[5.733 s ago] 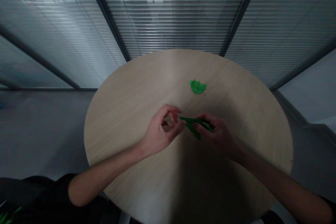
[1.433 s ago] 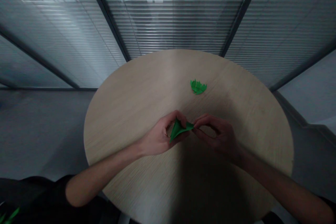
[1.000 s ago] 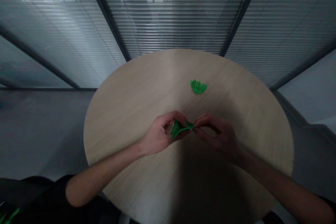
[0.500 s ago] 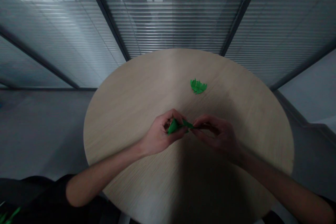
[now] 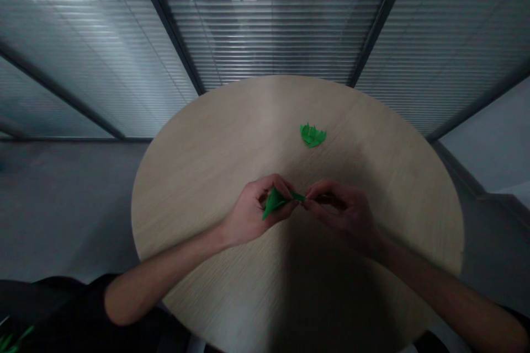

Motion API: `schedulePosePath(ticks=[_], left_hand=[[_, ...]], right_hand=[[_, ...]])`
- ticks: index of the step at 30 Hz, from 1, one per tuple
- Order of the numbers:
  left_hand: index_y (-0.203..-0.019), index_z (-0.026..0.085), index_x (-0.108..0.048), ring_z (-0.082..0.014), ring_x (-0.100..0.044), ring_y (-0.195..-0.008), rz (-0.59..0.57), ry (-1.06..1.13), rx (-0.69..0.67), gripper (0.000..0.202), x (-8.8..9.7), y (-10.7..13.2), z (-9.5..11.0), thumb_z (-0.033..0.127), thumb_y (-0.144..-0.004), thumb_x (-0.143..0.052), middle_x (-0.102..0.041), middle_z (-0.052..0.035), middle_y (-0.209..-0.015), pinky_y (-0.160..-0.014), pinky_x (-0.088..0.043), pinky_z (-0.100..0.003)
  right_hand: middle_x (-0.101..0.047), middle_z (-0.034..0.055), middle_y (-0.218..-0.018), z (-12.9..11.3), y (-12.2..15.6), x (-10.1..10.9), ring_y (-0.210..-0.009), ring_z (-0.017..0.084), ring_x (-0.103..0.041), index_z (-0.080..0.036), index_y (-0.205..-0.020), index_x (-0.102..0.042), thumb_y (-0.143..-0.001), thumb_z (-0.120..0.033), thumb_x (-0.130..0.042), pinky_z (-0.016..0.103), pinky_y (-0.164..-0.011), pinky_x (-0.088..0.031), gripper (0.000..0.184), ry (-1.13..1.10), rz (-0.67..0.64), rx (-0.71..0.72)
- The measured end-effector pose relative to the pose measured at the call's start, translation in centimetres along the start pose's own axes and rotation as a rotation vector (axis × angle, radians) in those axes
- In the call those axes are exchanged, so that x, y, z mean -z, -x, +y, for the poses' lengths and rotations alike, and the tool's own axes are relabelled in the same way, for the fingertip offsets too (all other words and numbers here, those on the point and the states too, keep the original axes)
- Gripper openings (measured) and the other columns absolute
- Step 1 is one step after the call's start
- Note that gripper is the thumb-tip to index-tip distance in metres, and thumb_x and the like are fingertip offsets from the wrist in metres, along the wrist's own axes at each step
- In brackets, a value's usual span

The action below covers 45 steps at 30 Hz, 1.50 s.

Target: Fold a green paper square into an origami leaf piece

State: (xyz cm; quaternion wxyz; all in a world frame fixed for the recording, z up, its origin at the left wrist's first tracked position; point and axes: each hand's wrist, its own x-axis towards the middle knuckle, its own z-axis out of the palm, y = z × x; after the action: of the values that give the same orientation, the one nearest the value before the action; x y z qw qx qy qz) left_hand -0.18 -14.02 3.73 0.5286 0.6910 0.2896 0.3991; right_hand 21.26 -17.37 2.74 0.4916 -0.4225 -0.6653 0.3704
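Note:
Between my two hands is a piece of folded green paper [image 5: 273, 202], with a pointed flap showing on the left and a narrow strip on the right. My left hand [image 5: 254, 209] is closed round its wider part, thumb below and fingers above. The fingertips of my right hand [image 5: 342, 210] pinch the narrow right end. My fingers cover much of the paper, so its full shape is hidden. Farther back on the table lies a small cluster of folded green paper pieces [image 5: 313, 135] with pointed tips, touched by neither hand.
The round wooden table [image 5: 194, 160] has its curved far edge close to glass partitions with blinds [image 5: 273, 38]. A dark shadow falls across its near part. Something green [image 5: 16, 339] shows at the lower left corner, and a dark chair part [image 5: 430, 343] at the lower right.
The green flap in my left hand has swung downward and shows larger, its tip now lower. Both hands stay almost in place. The cluster behind has not moved.

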Motion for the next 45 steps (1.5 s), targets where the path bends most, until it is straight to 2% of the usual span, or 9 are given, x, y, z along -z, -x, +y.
schedulePosePath(ticks=[11, 15, 19, 21, 24, 28, 35, 38, 45], left_hand=[[-0.087, 0.014, -0.067, -0.0158, -0.071, -0.085, -0.029, 0.282, 0.302, 0.025, 0.09, -0.57, -0.40, 0.026, -0.080, -0.086, -0.075, -0.0052, -0.095, -0.081, -0.057, -0.030], [-0.091, 0.015, -0.067, -0.0158, -0.071, -0.083, -0.063, 0.259, 0.326, 0.026, 0.31, -0.50, -0.66, 0.029, -0.081, -0.087, -0.073, -0.0042, -0.093, -0.075, -0.056, -0.027], [-0.092, 0.015, -0.064, -0.0153, -0.069, -0.078, -0.155, 0.249, 0.337, 0.029, 0.61, -0.54, -0.43, 0.032, -0.082, -0.086, -0.071, -0.0031, -0.087, -0.068, -0.055, -0.026], [-0.091, 0.016, -0.062, -0.0146, -0.068, -0.075, -0.183, 0.250, 0.333, 0.031, 0.62, -0.59, -0.29, 0.033, -0.082, -0.086, -0.070, -0.0019, -0.083, -0.065, -0.053, -0.025], [-0.089, 0.016, -0.061, -0.0136, -0.066, -0.073, -0.145, 0.214, 0.281, 0.029, 0.44, -0.59, -0.21, 0.033, -0.084, -0.084, -0.068, -0.0015, -0.081, -0.063, -0.052, -0.025], [-0.086, 0.015, -0.062, -0.0149, -0.067, -0.079, -0.055, 0.080, 0.136, 0.023, 0.16, -0.45, -0.23, 0.027, -0.085, -0.082, -0.071, -0.0042, -0.086, -0.069, -0.053, -0.026], [-0.087, 0.015, -0.065, -0.0145, -0.069, -0.083, -0.021, 0.000, -0.055, 0.016, -0.11, -0.20, -0.11, 0.017, -0.084, -0.081, -0.073, -0.0056, -0.094, -0.074, -0.055, -0.026], [-0.086, 0.016, -0.064, -0.0143, -0.069, -0.083, -0.007, -0.016, -0.055, 0.014, -0.20, -0.10, -0.02, 0.017, -0.086, -0.078, -0.073, -0.0059, -0.094, -0.073, -0.055, -0.025], [-0.088, 0.016, -0.063, -0.0141, -0.068, -0.077, 0.000, -0.035, 0.023, 0.015, 0.02, 0.05, 0.11, 0.021, -0.087, -0.077, -0.073, -0.0062, -0.092, -0.067, -0.054, -0.025]], right_hand=[[-0.077, 0.0018, -0.084, -0.01, 0.09, -0.07, -0.074, 0.016, -0.074, -0.022, -0.086, -0.071, -0.086, -0.012, -0.071, 0.028, -0.070, -0.064, 0.010, 0.137, 0.033, 0.149], [-0.076, 0.0008, -0.081, -0.04, 0.08, -0.03, -0.072, 0.015, -0.074, -0.022, -0.086, -0.071, -0.087, -0.016, -0.072, 0.027, -0.070, -0.064, 0.007, 0.099, 0.033, 0.078], [-0.076, 0.0005, -0.077, -0.05, -0.06, 0.07, -0.069, 0.014, -0.075, -0.021, -0.084, -0.070, -0.087, -0.022, -0.074, 0.023, -0.067, -0.064, 0.005, -0.007, 0.022, -0.038], [-0.076, 0.0007, -0.075, 0.02, -0.11, 0.14, -0.068, 0.014, -0.075, -0.021, -0.084, -0.070, -0.088, -0.023, -0.073, 0.022, -0.064, -0.063, 0.005, -0.056, 0.013, -0.072], [-0.076, 0.0009, -0.077, 0.09, -0.11, 0.21, -0.069, 0.014, -0.075, -0.021, -0.085, -0.071, -0.087, -0.021, -0.074, 0.022, -0.064, -0.064, 0.004, -0.059, -0.009, -0.062], [-0.076, 0.0010, -0.081, 0.02, -0.07, 0.16, -0.073, 0.015, -0.075, -0.022, -0.086, -0.071, -0.087, -0.017, -0.072, 0.026, -0.070, -0.065, 0.005, 0.018, -0.010, 0.060], [-0.077, 0.0011, -0.086, 0.06, -0.03, 0.21, -0.077, 0.016, -0.073, -0.024, -0.091, -0.071, -0.088, -0.011, -0.071, 0.028, -0.071, -0.061, 0.014, 0.142, -0.009, 0.228], [-0.077, 0.0007, -0.086, 0.01, -0.03, 0.20, -0.078, 0.015, -0.074, -0.024, -0.092, -0.071, -0.088, -0.011, -0.072, 0.027, -0.071, -0.061, 0.014, 0.132, -0.012, 0.230], [-0.077, 0.0009, -0.086, 0.04, 0.00, 0.19, -0.077, 0.015, -0.077, -0.023, -0.093, -0.070, -0.086, -0.015, -0.074, 0.026, -0.073, -0.066, 0.011, 0.005, -0.005, 0.073]])
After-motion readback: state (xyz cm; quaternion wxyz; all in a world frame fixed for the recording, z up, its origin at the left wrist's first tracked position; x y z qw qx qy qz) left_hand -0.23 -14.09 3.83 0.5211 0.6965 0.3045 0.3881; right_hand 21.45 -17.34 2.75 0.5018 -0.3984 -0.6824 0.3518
